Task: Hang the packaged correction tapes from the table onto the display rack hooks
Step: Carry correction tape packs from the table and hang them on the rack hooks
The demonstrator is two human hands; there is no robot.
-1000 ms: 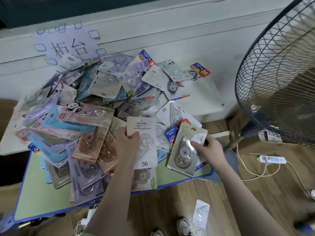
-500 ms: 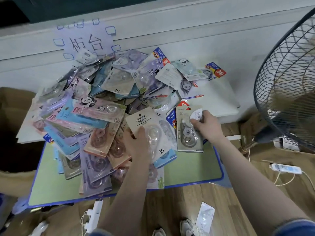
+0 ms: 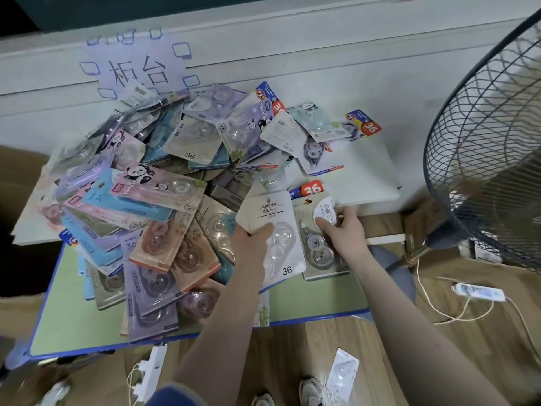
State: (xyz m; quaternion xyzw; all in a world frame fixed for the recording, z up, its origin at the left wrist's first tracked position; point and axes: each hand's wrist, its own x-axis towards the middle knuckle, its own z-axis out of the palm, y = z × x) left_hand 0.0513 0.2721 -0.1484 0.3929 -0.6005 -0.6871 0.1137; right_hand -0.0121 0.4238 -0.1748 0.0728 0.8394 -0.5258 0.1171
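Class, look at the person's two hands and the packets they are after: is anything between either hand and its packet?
No. The left hand already grips the white packet, and the right hand grips the beige packet. Both packets lie on top of the pile. The display rack is out of view.

Counted against the green table (image 3: 73, 323):

Two hands over its near edge: left hand (image 3: 251, 241), right hand (image 3: 345, 230). One pack pinched in each: white correction tape pack (image 3: 278, 230) in the left, beige correction tape pack (image 3: 319, 253) in the right.

One heap of correction tape packs (image 3: 164, 200) on top, several dozen, too overlapped for an exact count.

One paper sign (image 3: 137, 71) on the wall behind.

One floor fan (image 3: 483, 159) to the right.

One power strip (image 3: 480, 291) on the floor to the right; one more (image 3: 152, 370) below the near edge.

One fallen pack (image 3: 342, 373) on the floor in front.

Two shoes (image 3: 310, 391) beside it.
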